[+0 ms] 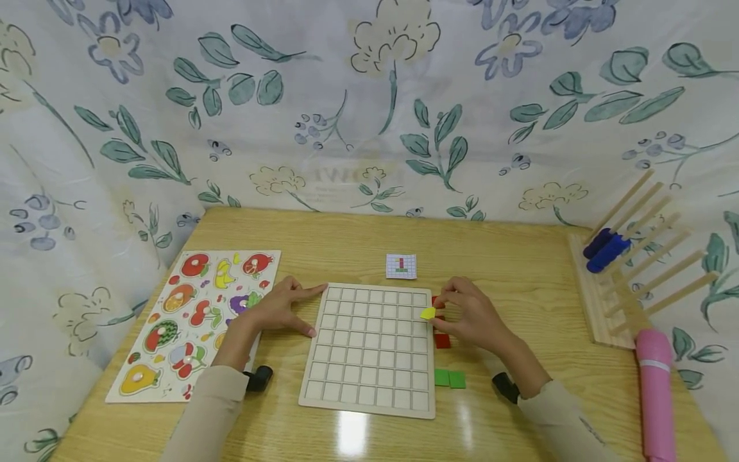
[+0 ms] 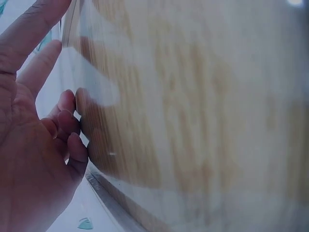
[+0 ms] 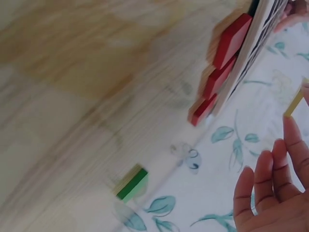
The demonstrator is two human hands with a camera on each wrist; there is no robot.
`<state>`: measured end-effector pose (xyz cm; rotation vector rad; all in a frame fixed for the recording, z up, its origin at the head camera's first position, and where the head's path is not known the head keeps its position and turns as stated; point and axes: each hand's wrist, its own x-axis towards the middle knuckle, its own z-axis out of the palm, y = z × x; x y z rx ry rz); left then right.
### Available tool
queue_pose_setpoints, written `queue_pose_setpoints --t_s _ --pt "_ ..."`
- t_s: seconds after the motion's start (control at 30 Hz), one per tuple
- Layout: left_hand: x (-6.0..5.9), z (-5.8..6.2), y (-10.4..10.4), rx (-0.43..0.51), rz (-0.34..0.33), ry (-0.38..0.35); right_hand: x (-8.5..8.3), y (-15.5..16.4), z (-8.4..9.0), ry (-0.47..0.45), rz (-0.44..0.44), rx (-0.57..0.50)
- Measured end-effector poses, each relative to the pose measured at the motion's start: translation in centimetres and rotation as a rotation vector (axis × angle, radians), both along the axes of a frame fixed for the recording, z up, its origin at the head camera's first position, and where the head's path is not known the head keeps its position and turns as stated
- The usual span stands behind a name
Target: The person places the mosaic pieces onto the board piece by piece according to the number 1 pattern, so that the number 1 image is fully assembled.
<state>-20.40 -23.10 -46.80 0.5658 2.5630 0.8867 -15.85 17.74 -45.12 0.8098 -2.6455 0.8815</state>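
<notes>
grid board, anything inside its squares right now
The grid board shows only bare squares. The right hand pinches a yellow tile over its right edge; what lies beneath that tile is hidden.

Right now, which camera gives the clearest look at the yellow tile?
The head view: the yellow tile shows its flat face, pinched by the right hand at the right edge of the grid board. The right wrist view catches it only edge-on at the frame's side. The left wrist view does not show it.
</notes>
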Motion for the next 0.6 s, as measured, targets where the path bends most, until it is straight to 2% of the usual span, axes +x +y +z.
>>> queue_pose_setpoints --t_s 0.2,0.6 --pt "0.0 0.0 0.0 -0.012 -0.017 0.028 -0.5 -0.9 0.1 -0.015 0.006 -0.013" --pt "0.1 0.0 0.0 -0.016 0.003 0.015 -1.2 -2.1 0.0 -0.027 0.032 -0.036"
